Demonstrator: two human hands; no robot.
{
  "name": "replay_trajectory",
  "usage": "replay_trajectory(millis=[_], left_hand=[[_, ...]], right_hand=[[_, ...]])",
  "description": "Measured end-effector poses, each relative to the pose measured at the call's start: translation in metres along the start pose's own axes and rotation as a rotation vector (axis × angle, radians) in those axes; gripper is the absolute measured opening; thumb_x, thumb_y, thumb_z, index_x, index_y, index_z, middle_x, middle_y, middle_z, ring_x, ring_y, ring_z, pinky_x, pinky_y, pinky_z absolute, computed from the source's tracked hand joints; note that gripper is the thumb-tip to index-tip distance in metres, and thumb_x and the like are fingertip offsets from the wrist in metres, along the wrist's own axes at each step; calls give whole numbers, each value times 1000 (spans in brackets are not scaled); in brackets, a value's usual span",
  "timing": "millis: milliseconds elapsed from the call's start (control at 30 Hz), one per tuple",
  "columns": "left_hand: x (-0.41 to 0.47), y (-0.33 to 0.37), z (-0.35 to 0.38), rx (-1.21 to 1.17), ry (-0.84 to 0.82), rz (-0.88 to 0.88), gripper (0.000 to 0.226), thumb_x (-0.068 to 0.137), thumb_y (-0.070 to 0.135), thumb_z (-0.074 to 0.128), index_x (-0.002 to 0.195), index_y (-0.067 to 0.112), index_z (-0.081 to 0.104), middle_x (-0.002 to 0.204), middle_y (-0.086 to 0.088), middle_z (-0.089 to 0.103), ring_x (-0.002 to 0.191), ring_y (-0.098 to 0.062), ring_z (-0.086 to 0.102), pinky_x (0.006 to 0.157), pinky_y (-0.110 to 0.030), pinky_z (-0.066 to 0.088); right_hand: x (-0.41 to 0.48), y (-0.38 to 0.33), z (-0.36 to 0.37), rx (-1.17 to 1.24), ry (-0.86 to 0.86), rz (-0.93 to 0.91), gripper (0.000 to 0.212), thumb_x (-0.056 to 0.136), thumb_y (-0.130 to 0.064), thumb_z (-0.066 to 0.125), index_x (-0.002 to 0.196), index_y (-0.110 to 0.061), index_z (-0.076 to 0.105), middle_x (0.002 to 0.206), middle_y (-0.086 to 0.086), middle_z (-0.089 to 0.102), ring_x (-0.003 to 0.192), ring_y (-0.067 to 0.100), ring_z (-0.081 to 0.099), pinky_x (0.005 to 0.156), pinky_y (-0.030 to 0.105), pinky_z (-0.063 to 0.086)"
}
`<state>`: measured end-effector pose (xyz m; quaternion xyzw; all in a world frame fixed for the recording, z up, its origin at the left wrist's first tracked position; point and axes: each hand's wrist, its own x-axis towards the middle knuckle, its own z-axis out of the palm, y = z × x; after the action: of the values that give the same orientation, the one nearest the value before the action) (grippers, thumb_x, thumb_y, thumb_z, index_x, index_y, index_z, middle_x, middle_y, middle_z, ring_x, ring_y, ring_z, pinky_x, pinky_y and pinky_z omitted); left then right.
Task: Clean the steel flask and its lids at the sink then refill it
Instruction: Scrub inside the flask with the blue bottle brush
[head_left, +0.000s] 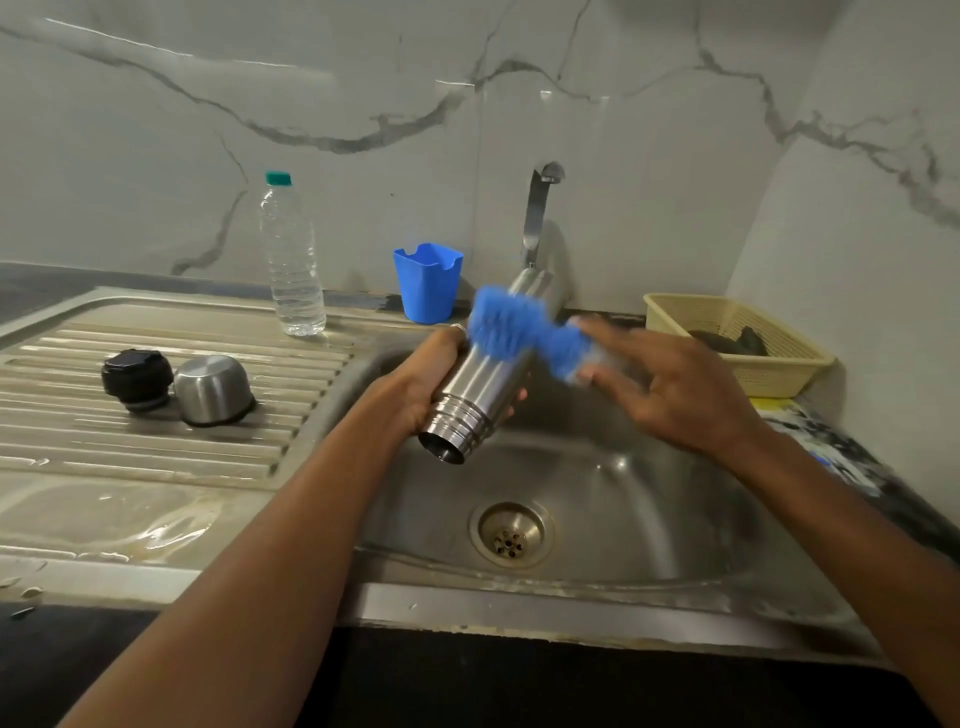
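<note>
steel flask (483, 384), gripped by left hand (441, 374), is getting scrubbed; right hand (670, 384) pinching blue brush (519, 327); lids (213, 389), refill seemingly pending.

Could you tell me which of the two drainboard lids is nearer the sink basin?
The steel cup lid, mouth down; the black stopper sits left of it, farther away.

This is a home kitchen. A stainless steel sink basin (623, 493) lies beneath the left hand (415, 387) and right hand (675, 395). Its ribbed steel draining board (182, 415) runs left of the left hand, a steel wall tap (537, 218) rises beyond both against grey-veined marble-look wall tiles (208, 130), and the dark worktop (31, 286) borders it.
</note>
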<state>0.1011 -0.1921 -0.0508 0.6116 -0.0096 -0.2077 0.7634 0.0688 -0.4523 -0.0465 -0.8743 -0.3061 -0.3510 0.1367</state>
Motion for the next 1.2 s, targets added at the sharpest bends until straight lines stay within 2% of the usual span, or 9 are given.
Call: replay_trajectory(millis=[100,300,467,633,800,867,967,1100,1200], left_hand=[[3,1,4,-74,-48,5,72,99,66,37,117,3,66,100,-25,70,75,-35,70,66,-41,60],[4,3,4,-154,-49,68,55,102,54,43,120,4,58,81,-15,74,61,-26,73,51,-34,60],[1,4,2,-239,-128,66,74,91,67,50,129,4,58,102,-22,68,77,-32,73,62,-38,63],[0,0,4,-198,-58,67,66,78,60,69,114,5,63,90,-15,70,69,-28,71,58,-39,62],[-1,0,5,-150,2,61,57,87,50,70,119,4,62,97,-19,72,83,-34,71,77,-48,61],[-6,-1,10,-88,10,37,54,92,46,67,124,4,60,100,-20,74,86,-34,72,85,-50,60],[-5,0,8,-25,53,25,40,98,41,57,109,3,62,80,-17,75,64,-28,73,68,-40,62],[-5,2,10,-95,15,23,54,100,49,48,121,2,62,101,-26,70,83,-35,69,74,-44,59],[-2,4,13,-106,-29,25,69,95,62,51,129,3,60,106,-27,67,87,-35,67,75,-42,60]], right_hand=[[7,16,-3,-118,99,313,50,100,-44,59,148,-33,49,102,12,72,86,36,67,72,41,53],[-12,-6,-2,-16,0,-65,53,97,-47,60,147,-30,53,96,0,74,63,9,50,57,30,51],[5,10,0,-60,126,276,51,101,-47,57,149,-29,50,83,-2,60,71,18,53,65,31,42],[-14,-2,0,-9,66,-7,53,98,-47,60,147,-29,52,98,4,74,71,20,62,62,39,56],[0,6,7,-14,130,243,51,100,-48,58,148,-33,50,87,-5,65,70,18,56,64,36,53],[-7,4,3,-68,132,141,51,100,-47,58,148,-30,52,89,-4,68,70,18,59,62,35,53],[-13,-7,2,-99,53,-116,51,97,-45,61,145,-28,56,99,0,75,71,14,63,60,24,49],[0,6,0,-164,91,169,50,102,-46,56,149,-31,50,96,6,72,81,30,67,66,36,52],[-9,7,-5,-147,126,137,50,100,-44,60,146,-26,55,94,7,73,71,25,63,64,36,55]])
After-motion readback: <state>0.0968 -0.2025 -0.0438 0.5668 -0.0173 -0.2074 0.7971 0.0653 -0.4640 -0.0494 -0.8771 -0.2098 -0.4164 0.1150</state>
